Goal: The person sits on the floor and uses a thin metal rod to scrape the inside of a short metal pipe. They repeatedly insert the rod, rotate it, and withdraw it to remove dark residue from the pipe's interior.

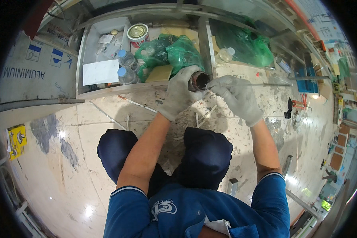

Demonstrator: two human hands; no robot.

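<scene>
Both my hands wear pale work gloves. In my left hand is a small round container, gripped around its side, with its mouth tilted toward the right and a dark inside and stained rim. My right hand is closed close to that mouth. A thin, straight rod runs out of its fist to the right; the rod's other end by the container is mostly hidden by the fingers. Just beyond my hands lies a crumpled green plastic bag in an open compartment.
The metal-framed compartment holds two blue-capped bottles, a paint can and a white sheet. Another clear bottle stands right of the divider. Thin strips lie on the stained floor. Red-handled tools lie at right.
</scene>
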